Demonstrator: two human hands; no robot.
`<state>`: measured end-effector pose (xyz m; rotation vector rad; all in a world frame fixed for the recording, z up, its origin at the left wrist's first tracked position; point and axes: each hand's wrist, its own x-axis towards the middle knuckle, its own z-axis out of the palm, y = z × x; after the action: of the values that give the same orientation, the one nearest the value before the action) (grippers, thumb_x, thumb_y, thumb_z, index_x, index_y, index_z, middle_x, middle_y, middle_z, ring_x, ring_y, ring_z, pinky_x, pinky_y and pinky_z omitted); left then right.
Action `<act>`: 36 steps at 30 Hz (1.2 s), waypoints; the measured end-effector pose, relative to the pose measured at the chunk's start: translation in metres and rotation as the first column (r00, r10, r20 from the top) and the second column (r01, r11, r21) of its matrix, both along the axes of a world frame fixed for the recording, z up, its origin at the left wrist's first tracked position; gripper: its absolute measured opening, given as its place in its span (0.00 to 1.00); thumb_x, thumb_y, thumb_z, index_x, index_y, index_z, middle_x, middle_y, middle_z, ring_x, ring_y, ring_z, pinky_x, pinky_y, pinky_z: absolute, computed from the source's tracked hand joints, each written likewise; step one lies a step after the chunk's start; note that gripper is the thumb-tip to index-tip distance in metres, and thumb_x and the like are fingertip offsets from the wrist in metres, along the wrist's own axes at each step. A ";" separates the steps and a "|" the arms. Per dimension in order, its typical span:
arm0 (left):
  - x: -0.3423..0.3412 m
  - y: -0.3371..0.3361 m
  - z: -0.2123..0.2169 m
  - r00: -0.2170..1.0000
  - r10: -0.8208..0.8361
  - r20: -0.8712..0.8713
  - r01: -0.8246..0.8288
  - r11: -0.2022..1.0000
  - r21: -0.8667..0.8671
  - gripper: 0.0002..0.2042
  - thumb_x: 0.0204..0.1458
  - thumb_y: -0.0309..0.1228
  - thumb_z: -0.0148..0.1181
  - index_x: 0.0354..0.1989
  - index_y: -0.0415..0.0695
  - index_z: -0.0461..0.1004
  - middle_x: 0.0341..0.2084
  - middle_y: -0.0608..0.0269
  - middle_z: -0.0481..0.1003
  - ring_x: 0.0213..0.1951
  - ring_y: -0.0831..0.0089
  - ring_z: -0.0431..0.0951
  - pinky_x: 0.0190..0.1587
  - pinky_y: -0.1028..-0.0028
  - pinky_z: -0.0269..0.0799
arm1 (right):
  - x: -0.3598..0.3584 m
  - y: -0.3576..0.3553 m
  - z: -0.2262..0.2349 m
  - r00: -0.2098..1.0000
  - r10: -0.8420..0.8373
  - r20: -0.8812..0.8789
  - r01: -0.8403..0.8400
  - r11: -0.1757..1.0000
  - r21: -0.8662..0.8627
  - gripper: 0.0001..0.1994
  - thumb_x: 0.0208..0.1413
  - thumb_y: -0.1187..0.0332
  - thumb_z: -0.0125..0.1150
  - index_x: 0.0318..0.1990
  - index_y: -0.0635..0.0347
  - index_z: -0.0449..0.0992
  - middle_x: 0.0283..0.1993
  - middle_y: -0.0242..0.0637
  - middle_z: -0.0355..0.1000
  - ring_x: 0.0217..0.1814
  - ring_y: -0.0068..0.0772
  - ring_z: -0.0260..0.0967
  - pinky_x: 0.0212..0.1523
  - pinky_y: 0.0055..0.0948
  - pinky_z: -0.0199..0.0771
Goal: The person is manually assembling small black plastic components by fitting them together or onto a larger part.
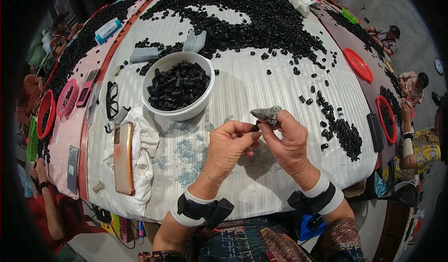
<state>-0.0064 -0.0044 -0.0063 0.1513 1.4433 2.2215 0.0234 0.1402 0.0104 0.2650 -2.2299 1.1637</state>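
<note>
My left hand is closed, its thumb and index finger pinching a small black part, seemingly plastic. Against the same part, from the other side, rests the thumb of my right hand, whose fingers are curled. A grey, cone-shaped cover, worn and cloth-like, appears to sit over the right index finger. Both hands are above the white striped tablecloth, over scattered small bluish trimmings. Beyond my left hand stands a white bowl filled with black parts.
A large heap of black parts covers the far side. To the right lies a smaller pile. Glasses, a phone and white cloth lie at left. Other people sit at neighbouring tables with red baskets.
</note>
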 end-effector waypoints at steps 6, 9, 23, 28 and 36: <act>0.000 0.000 0.000 0.999 -0.014 -0.035 0.013 0.999 -0.048 0.08 0.49 0.26 0.62 0.36 0.36 0.73 0.25 0.62 0.76 0.27 0.79 0.77 0.24 0.85 0.74 | 0.002 0.000 0.005 0.999 -0.052 -0.005 0.052 0.995 0.085 0.09 0.44 0.81 0.61 0.34 0.64 0.71 0.28 0.39 0.70 0.28 0.30 0.72 0.26 0.25 0.72; 0.000 0.001 0.000 1.000 -0.009 -0.021 0.007 0.999 -0.049 0.08 0.49 0.26 0.62 0.36 0.36 0.74 0.25 0.62 0.76 0.27 0.78 0.77 0.24 0.84 0.74 | 0.002 0.000 0.004 0.998 -0.053 0.014 0.052 0.996 0.076 0.09 0.44 0.81 0.61 0.33 0.64 0.70 0.28 0.40 0.69 0.27 0.33 0.71 0.26 0.27 0.71; 0.001 -0.001 0.001 0.999 -0.051 -0.010 0.051 0.999 -0.018 0.10 0.50 0.31 0.62 0.36 0.36 0.76 0.27 0.61 0.77 0.31 0.75 0.79 0.26 0.83 0.73 | 0.007 0.002 0.012 1.000 0.001 -0.019 0.004 0.968 0.251 0.10 0.39 0.84 0.57 0.32 0.66 0.70 0.26 0.41 0.66 0.28 0.41 0.67 0.27 0.33 0.69; 0.001 -0.002 0.003 0.998 -0.059 -0.009 0.059 0.997 -0.042 0.09 0.51 0.29 0.60 0.36 0.36 0.76 0.27 0.60 0.77 0.30 0.75 0.79 0.26 0.82 0.73 | 0.011 0.001 0.013 1.000 0.000 -0.002 0.001 0.970 0.245 0.10 0.39 0.85 0.55 0.32 0.66 0.69 0.26 0.42 0.66 0.28 0.42 0.67 0.27 0.34 0.69; 0.001 -0.002 -0.002 1.000 -0.017 -0.006 0.017 0.999 -0.027 0.07 0.51 0.26 0.57 0.34 0.35 0.75 0.25 0.61 0.77 0.28 0.78 0.77 0.25 0.82 0.72 | 0.012 -0.004 0.012 0.999 0.018 -0.029 -0.009 0.959 0.284 0.11 0.37 0.85 0.54 0.33 0.67 0.69 0.27 0.42 0.65 0.28 0.42 0.65 0.28 0.34 0.68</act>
<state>-0.0049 -0.0062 -0.0080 0.1617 1.4690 2.1891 0.0356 0.1361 0.0221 0.4121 -2.3675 0.8363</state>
